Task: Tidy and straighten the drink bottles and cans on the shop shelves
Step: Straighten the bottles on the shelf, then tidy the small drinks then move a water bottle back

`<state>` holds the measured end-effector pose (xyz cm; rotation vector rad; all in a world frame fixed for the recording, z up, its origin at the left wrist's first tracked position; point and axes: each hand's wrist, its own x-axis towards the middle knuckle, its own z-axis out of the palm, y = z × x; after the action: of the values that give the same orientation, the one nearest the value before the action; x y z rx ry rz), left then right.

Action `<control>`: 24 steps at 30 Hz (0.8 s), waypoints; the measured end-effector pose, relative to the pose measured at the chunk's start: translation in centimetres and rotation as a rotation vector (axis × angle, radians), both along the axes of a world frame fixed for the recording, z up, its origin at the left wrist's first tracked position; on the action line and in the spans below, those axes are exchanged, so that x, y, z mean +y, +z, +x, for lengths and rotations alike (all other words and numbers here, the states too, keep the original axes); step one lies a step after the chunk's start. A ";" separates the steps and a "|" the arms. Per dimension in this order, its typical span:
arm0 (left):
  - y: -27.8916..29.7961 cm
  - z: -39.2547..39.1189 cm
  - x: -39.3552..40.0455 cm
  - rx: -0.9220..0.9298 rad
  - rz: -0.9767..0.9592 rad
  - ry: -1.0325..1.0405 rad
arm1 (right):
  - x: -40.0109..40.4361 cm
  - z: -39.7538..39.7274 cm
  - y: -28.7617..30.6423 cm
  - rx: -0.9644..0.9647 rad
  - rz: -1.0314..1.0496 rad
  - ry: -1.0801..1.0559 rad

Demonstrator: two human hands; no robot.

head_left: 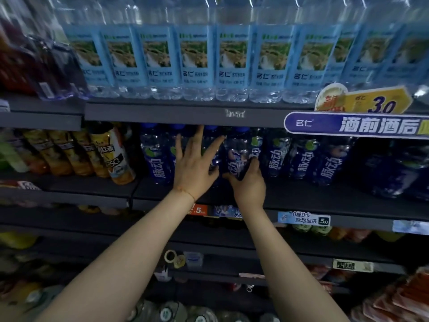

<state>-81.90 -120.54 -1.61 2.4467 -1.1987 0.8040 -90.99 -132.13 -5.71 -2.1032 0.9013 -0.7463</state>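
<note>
Middle shelf (301,194), shop drinks aisle: your left hand (193,169) is lying flat, fingers spread, against blue bottles; your right hand (248,182) is gripping one blue bottle (236,156) low down. Be keeping it upright, label forward, level with row at right. Upper shelf lip (185,113) is hanging close overhead; bare front strip is giving room.

Blue bottles (241,156) read 脉动; water bottles (197,63) 名仁; price tag (304,219) 5.0.

Dark blue bottles (236,156), pale blue-labelled water bottles (195,59), orange-yellow tea bottles (111,154)
</note>
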 end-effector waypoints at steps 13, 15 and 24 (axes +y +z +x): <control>0.4 -0.1 11.4 0.202 -0.185 -0.093 | 12.1 -2.0 1.4 -0.163 -0.001 0.036; -0.2 1.2 16.7 0.354 -0.190 -0.058 | 16.4 -0.5 1.3 -0.112 0.029 0.143; -5.1 10.0 46.3 0.908 -0.272 0.145 | 41.6 10.5 -0.6 0.097 0.133 0.508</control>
<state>-71.92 -74.20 -6.71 2.2376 -0.5260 -0.1478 -80.51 -90.52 -6.33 -2.1322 0.4160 -0.3137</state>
